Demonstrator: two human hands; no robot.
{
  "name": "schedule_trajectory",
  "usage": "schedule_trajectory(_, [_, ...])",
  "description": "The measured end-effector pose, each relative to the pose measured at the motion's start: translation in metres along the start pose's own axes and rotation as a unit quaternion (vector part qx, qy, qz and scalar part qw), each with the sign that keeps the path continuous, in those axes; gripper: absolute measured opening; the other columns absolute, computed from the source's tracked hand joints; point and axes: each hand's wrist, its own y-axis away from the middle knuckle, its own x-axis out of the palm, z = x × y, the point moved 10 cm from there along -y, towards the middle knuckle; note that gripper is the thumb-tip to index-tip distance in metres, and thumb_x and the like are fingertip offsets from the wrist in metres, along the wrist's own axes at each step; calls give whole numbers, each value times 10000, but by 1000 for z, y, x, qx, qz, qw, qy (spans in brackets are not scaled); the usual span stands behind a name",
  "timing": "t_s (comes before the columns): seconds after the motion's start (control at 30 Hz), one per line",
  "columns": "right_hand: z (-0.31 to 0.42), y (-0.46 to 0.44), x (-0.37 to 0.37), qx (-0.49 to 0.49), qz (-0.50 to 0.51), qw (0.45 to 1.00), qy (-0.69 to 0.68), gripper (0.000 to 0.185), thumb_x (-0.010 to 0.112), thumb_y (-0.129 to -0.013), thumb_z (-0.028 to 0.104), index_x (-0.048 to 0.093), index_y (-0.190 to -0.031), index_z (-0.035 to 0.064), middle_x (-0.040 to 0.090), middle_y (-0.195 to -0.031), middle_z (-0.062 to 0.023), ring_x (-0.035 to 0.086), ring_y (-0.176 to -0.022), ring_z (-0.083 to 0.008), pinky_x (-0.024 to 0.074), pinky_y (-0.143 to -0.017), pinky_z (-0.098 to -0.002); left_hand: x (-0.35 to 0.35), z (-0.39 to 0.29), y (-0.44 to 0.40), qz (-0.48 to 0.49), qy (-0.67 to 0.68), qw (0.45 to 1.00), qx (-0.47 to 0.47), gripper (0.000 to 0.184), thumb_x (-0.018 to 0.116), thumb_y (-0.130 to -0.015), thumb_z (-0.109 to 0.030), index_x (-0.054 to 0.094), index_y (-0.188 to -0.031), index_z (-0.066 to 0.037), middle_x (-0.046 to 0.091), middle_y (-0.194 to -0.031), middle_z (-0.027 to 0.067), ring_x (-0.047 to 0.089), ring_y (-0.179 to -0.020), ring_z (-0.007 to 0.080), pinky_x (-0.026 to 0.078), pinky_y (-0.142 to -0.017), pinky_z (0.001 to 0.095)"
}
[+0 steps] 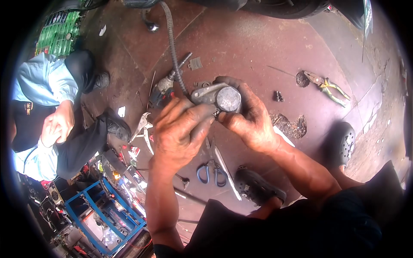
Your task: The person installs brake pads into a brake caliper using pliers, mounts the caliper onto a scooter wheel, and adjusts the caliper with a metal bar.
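My right hand [256, 124] is closed round a dirty grey metal part [229, 99] with a round, flat-faced end and a flat arm reaching left. My left hand [178, 129] is closed at the part's lower left side, its fingertips together near my right thumb. A small dark piece shows between the fingertips, too small to name. Just beyond my left hand lies a power drill [163, 88], partly hidden by it. Below the hands, scissors [211, 170] with blue handles lie on the floor, and locking pliers [141, 127] lie to the left.
Yellow-handled pliers [327, 86] lie at the right, near small dark parts [278, 96]. A ribbed hose [171, 38] runs down from the top. Another person [47, 107] sits at the left, hands together. A blue-framed rack [105, 215] stands at lower left among clutter.
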Motion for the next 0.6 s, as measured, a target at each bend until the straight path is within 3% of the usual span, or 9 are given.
schedule_trajectory(0.43, [-6, -5, 0, -5, 25, 1000, -5, 666, 670, -799, 196, 433, -1379, -30, 535, -1246, -181, 525, -1194, -259, 429, -1014, -377, 2, -1, 4, -28, 2, 1000, 0, 244, 733, -739, 63, 681, -965, -13, 641, -789, 86, 605, -708, 219, 481, -670, 344])
schedule_trajectory(0.53, [-12, -4, 3, 13, 52, 998, -18, 697, 638, -816, 133, 366, -1440, -17, 531, -1297, -132, 506, -1204, -212, 396, -1044, -357, -4, 8, 13, -67, 75, 993, -67, 218, 727, -765, 75, 671, -965, 9, 664, -847, 87, 619, -759, 175, 486, -700, 316])
schedule_trajectory(0.6, [-12, -2, 6, 18, 70, 996, -58, 718, 640, -816, 109, 336, -1456, -8, 517, -1310, -134, 501, -1206, -210, 396, -1043, -355, -20, 5, 24, -97, 48, 991, -74, 210, 725, -777, 69, 665, -973, 20, 675, -893, 89, 617, -787, 153, 486, -715, 302])
